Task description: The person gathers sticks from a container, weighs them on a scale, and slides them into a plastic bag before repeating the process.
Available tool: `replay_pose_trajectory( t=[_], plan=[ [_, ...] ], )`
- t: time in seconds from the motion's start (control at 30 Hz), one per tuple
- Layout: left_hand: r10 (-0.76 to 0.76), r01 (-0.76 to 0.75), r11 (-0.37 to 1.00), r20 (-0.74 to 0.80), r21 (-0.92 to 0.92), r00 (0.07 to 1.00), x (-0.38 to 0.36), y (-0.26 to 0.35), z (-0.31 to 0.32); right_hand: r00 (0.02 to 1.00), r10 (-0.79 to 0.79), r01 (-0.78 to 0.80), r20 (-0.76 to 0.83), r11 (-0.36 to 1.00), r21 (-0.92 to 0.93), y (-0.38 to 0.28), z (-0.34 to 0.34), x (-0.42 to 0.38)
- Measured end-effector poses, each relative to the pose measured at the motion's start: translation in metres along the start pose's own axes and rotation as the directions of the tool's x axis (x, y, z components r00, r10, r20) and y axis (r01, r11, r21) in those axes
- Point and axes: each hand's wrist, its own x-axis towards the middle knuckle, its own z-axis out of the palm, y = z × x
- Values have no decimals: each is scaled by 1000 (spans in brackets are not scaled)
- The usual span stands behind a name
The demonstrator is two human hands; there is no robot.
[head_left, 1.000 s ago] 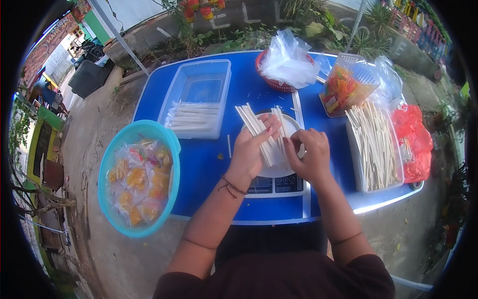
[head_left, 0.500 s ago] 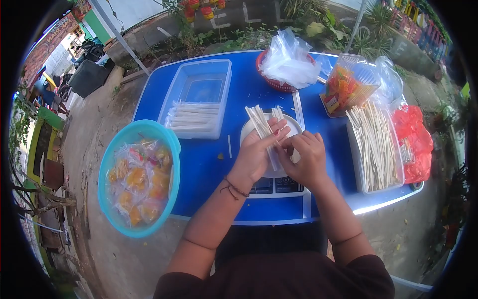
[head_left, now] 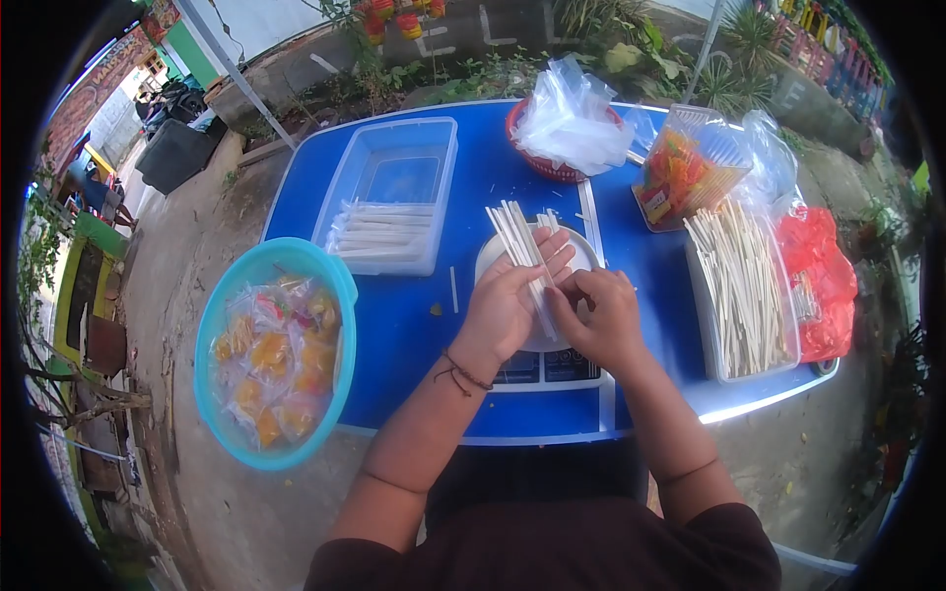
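Note:
My left hand [head_left: 503, 300] holds a small bundle of thin pale wooden sticks [head_left: 515, 234] slantwise, its thumb pressed over them and its other fingers stretched behind. Clear plastic [head_left: 543, 317] shows around the bundle's lower end. My right hand [head_left: 603, 313] is closed in a pinch at that plastic, beside the left fingers. Beneath both hands stands a digital kitchen scale [head_left: 522, 368] bearing a round white plate [head_left: 487, 258]. A few more sticks [head_left: 548, 221] lie on the plate, partly hidden by my left fingers.
At left are a turquoise basin [head_left: 352, 295] of bagged snacks and a clear box [head_left: 434, 212] holding wrapped stick bundles. A red basket [head_left: 552, 169] of plastic bags stands behind. At right are a box of loose sticks [head_left: 744, 295], a colourful-filled container [head_left: 680, 177] and a red bag [head_left: 823, 286].
The bundle has turned slightly in my left hand, and my left thumb has shifted a little. My right fingers have moved slightly along the plastic. Everything else on the table stays put.

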Motion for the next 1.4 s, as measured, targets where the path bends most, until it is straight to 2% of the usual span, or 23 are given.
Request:
replay_pose_trajectory(
  t=[0.17,0.37,0.57,0.67,0.77,0.87,0.97,1.07,1.17,1.4],
  plan=[
    [9,-9,1000,8,16,1000,1,-1,-4,997,72,-71,-3,993,90,0,-2,1],
    [17,-17,1000,-39,9,999,2,2,-4,994,111,-110,-14,991,83,3,-3,2],
    [132,-140,990,-207,-27,969,3,2,-5,993,13,-23,-114,996,-86,5,-3,3],
    [147,-155,988,-220,-16,964,2,5,-4,992,-82,52,-100,961,-271,3,-5,3],
    [117,-125,992,-176,-35,977,2,6,-5,977,-147,89,-154,938,-335,1,-5,5],
    [72,-75,997,-97,-32,993,1,6,0,988,-75,63,-138,994,-90,3,-2,5],
    [65,-66,997,-14,-48,998,1,3,-3,1000,-1,1,-3,998,62,-1,-3,2],
    [59,-56,995,27,-86,998,1,3,-3,998,12,-19,69,994,109,-4,-3,1],
    [47,-44,996,40,-75,998,1,2,-2,994,63,-85,91,961,264,-2,0,1],
    [41,-39,998,50,-45,998,2,1,-4,983,165,-183,86,934,306,-2,0,1]
  ],
)
